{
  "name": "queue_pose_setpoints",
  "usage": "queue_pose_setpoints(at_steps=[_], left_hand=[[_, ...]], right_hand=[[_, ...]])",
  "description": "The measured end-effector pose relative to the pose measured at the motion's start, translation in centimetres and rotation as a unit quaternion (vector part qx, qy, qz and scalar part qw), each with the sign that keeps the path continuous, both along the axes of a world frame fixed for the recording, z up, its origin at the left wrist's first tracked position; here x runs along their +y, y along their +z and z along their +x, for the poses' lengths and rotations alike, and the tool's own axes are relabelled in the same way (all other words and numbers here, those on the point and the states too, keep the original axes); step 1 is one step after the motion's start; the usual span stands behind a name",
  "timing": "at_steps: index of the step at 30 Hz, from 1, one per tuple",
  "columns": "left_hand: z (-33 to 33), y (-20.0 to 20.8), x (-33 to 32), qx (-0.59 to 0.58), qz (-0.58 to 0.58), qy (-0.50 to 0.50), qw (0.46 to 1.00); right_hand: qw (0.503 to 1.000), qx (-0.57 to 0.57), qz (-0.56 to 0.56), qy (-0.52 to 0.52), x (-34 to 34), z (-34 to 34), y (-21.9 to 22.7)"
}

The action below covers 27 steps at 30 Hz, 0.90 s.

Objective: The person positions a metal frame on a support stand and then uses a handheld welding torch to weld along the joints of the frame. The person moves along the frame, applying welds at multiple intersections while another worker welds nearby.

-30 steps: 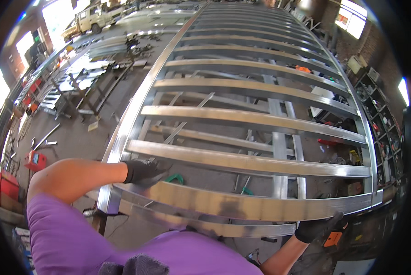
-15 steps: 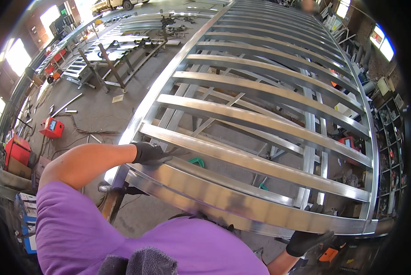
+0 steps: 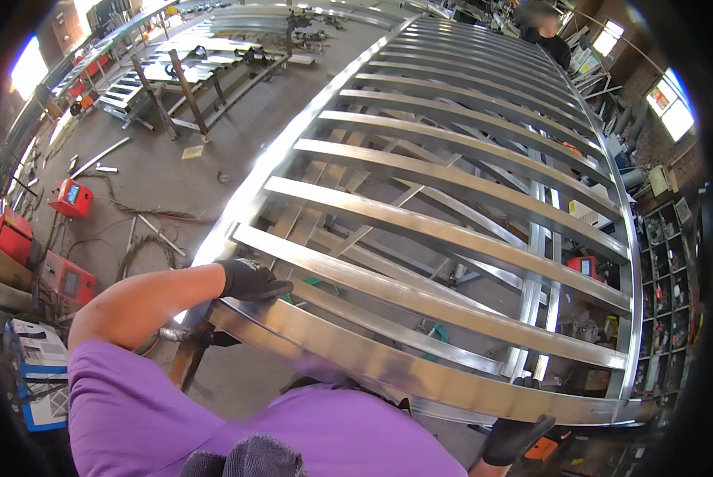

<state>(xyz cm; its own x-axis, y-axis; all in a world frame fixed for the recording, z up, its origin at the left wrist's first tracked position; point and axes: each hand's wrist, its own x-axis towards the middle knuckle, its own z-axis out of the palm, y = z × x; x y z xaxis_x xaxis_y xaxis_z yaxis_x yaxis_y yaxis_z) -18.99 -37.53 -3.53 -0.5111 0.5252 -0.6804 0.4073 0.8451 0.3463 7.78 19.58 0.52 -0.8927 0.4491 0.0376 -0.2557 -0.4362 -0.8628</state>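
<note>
A long ladder-like frame (image 3: 424, 205) of shiny metal tube runs away from me, with several crossbars between two side rails. My left hand (image 3: 253, 281), in a black glove, is closed over its near end bar (image 3: 348, 335) beside the left corner. Near the right corner, my right hand (image 3: 515, 439), also gloved, grips the same bar from below and in front; dark fingertips show behind the bar's upper edge. Part of the right palm is hidden by the bar. Beneath the frame lie other metal bars and green clamp-like pieces (image 3: 438, 334).
Another person (image 3: 554, 44) in dark clothing stands at the frame's far right end. Red machines (image 3: 72, 199) and cables lie on the floor to the left. Farther back stands a rack of metal pieces (image 3: 146, 87). Shelving with bins (image 3: 665, 278) lines the right side.
The view has shifted, and more of the person at the far end shows. The frame's end bar now covers more of the lower bar beneath it. Both hands stay on the bar.
</note>
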Motion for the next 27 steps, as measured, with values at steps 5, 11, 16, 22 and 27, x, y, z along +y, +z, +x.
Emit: queue_pose_setpoints(at_steps=[5, 11, 16, 22, 27], left_hand=[[5.8, 4.8, 7.6, 0.231, 0.302, -0.101, 0.919], [6.6, 3.9, 8.9, 0.266, 0.168, -0.114, 0.942], [6.8, 2.0, 9.2, 0.293, 0.176, -0.141, 0.929], [6.4, 1.6, 9.5, 0.291, 0.145, -0.158, 0.932], [6.7, 0.3, 8.7, 0.317, 0.106, -0.174, 0.926]], right_hand=[[0.997, -0.051, -0.05, -0.02, -1.2, 0.1, 0.1], [0.97, -0.097, -0.201, -0.101, -0.1, 1.4, -5.4], [0.97, -0.156, -0.182, -0.043, -2.3, 0.1, -2.9], [0.951, -0.26, -0.166, -0.008, -2.0, -0.2, -2.1], [0.933, -0.315, -0.174, -0.017, -2.0, -0.6, -3.9]])
